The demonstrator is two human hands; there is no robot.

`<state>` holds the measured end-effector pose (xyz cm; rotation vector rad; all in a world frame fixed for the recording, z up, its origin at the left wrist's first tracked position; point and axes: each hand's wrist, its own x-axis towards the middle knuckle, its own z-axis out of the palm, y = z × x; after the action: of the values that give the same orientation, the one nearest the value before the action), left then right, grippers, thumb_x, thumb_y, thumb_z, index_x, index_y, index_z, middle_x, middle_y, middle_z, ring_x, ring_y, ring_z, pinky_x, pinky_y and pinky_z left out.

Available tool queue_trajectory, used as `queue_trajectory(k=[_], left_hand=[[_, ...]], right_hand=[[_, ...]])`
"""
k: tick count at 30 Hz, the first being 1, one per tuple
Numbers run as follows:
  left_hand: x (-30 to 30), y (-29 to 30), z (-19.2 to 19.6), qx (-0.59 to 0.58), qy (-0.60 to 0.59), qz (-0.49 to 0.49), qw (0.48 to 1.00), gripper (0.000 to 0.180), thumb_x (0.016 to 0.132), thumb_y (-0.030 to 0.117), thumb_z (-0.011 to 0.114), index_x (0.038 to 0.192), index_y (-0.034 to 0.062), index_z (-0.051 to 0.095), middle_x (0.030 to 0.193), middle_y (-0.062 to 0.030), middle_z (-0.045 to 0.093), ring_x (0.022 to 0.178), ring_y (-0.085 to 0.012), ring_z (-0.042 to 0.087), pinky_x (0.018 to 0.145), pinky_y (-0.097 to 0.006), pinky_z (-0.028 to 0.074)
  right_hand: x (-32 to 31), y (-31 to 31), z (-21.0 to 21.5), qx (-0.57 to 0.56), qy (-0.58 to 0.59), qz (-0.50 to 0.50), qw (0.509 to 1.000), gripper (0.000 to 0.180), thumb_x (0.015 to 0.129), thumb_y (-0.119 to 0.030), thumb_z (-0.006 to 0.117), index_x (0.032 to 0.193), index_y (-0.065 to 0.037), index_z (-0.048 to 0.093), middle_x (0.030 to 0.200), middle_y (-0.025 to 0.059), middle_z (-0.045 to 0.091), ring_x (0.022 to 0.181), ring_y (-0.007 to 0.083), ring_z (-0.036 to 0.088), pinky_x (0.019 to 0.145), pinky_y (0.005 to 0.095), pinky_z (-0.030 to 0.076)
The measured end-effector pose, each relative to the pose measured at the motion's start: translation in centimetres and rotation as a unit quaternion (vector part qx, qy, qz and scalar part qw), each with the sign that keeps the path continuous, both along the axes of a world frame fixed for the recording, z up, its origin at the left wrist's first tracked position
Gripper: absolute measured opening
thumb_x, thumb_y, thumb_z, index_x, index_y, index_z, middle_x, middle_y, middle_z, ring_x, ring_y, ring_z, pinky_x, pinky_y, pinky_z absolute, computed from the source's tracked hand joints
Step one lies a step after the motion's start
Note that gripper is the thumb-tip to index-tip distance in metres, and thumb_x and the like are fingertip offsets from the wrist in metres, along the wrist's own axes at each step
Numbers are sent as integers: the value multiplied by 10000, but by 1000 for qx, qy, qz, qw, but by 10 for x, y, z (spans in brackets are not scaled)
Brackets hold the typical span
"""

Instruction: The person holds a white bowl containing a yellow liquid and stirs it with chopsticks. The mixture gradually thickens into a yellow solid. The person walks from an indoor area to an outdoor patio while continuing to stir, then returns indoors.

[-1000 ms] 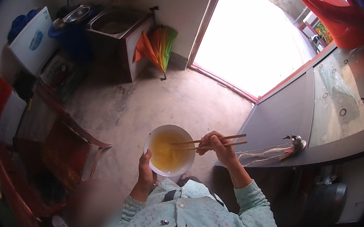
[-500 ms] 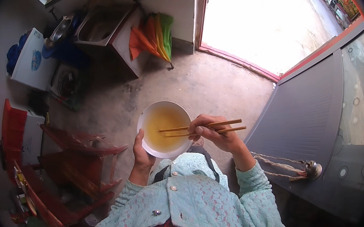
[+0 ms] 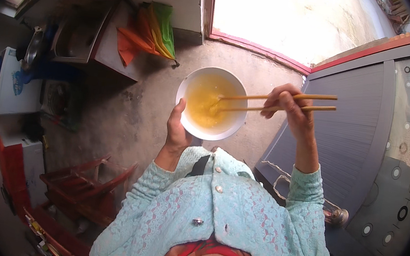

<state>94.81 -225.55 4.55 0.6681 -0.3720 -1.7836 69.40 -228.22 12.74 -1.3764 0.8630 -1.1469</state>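
A white round bowl (image 3: 236, 126) is held up in front of my body, with a yellow liquid (image 3: 203, 95) in it that looks like beaten egg. My left hand (image 3: 178, 127) grips the bowl's left rim, thumb on top and the other fingers hidden beneath. To the right of the bowl, my right hand (image 3: 291, 107) is closed around a pair of wooden chopsticks (image 3: 254, 97). Their tips dip into the liquid near the middle of the bowl, slightly apart, and the liquid around them is blurred or frothy.
A folded orange, yellow and green umbrella (image 3: 150, 33) leans against a cabinet (image 3: 117, 55) at the far left. Red wooden chairs (image 3: 82, 185) stand at the lower left. A grey door panel (image 3: 343, 113) is on the right, beside a bright doorway (image 3: 278, 20). A white appliance (image 3: 15, 81) is at left.
The bowl has moved up and to the right, farther from my body. My right hand with the chopsticks has also shifted up and right, and the liquid looks more stirred.
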Motion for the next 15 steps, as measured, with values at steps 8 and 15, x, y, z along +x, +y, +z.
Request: queue_trajectory(k=[8, 15], left_hand=[[-26, -123, -28, -27, -62, -51, 996, 356, 953, 187, 400, 1169, -86, 475, 1066, -174, 602, 953, -262, 601, 870, -331, 454], [-65, -200, -69, -85, -198, -24, 976, 334, 874, 19, 438, 1180, -116, 453, 1064, -241, 589, 978, -347, 586, 884, -387, 447]], right_hand=[[-14, -57, 0, 38, 37, -91, 994, 265, 970, -213, 440, 921, -6, 598, 790, 117, 646, 663, 200, 677, 591, 301, 583], [-18, -112, -22, 37, -27, -227, 973, 266, 968, -224, 444, 951, 1, 583, 801, 125, 640, 685, 228, 677, 592, 315, 576]])
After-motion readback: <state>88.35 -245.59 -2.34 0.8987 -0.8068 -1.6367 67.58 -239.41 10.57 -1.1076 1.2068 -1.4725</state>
